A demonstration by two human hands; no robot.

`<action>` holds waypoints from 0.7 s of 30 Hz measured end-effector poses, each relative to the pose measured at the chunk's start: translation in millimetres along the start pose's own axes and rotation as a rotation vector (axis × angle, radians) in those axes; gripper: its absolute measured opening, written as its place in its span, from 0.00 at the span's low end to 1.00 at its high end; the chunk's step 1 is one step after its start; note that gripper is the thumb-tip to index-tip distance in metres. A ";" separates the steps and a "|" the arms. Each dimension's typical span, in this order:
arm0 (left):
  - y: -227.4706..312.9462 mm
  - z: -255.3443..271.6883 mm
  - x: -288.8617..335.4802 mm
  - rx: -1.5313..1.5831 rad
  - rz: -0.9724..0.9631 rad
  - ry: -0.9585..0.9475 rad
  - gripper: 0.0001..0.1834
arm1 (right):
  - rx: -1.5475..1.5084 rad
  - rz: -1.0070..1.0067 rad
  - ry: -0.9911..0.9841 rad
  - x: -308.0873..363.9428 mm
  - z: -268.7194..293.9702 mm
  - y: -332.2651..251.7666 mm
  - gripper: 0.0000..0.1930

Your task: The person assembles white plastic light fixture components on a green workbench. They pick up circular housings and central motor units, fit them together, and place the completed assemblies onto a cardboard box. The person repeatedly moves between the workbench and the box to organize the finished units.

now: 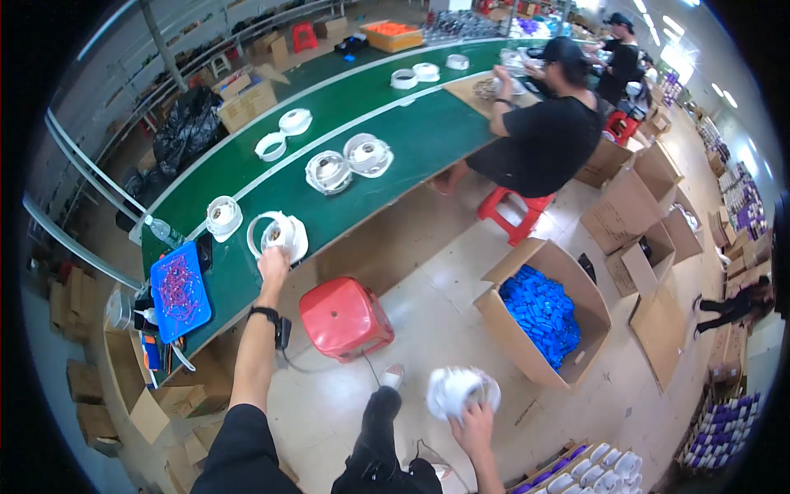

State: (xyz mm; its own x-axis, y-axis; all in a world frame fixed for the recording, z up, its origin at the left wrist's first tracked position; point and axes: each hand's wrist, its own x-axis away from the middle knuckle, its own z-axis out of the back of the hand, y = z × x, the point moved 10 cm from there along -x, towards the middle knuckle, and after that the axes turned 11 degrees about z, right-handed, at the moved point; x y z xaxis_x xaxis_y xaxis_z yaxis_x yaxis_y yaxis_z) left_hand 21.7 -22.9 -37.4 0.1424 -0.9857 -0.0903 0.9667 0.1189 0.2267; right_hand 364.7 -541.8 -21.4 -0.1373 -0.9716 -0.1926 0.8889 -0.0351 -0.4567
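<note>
My left hand reaches to the near edge of the green table, its fingers closed on a white round plastic housing. A white ring stands tilted against that housing's left side. Low over the floor, my right hand grips another white round plastic part, which is smeared by motion. The fingertips of that hand are partly hidden inside the part. Left of my left hand, a similar white housing sits on the table. Beyond it are paired white housings with coiled insides.
A blue tray of thin pinkish wires lies at the table's left end, near a clear bottle. A red stool stands below the table. Right of it is a carton of blue pieces. A seated co-worker works farther along.
</note>
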 end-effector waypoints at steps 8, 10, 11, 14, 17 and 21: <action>-14.6 22.7 -95.8 0.033 -0.168 0.219 0.30 | 0.002 0.599 0.022 -394.8 -166.7 -179.8 0.13; -28.7 44.5 -81.4 0.140 -0.229 0.292 0.31 | 0.111 0.560 -0.214 -454.0 -222.7 -200.0 0.15; -64.3 51.9 -63.8 0.182 -0.202 0.290 0.32 | 0.175 0.553 -0.343 -473.4 -246.8 -223.4 0.15; -139.3 5.3 -13.4 0.185 -0.115 0.129 0.33 | -0.032 0.427 -0.120 -533.4 -277.4 -262.2 0.22; -99.4 -88.2 0.7 -0.031 -0.245 0.040 0.33 | 0.064 0.276 0.202 -577.8 -261.7 -185.5 0.19; -196.7 -83.7 9.7 -0.175 -0.131 0.144 0.33 | -0.380 0.528 0.136 -497.6 -210.4 -225.3 0.09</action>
State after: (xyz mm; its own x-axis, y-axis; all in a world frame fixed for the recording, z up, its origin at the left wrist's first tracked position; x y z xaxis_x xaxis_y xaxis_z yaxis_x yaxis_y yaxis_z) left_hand -149.2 -45.9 -164.0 0.0299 -0.9684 -0.2476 0.9992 0.0222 0.0338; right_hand 140.8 -1.2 -5.4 0.1986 -0.7965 -0.5710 0.6389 0.5470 -0.5409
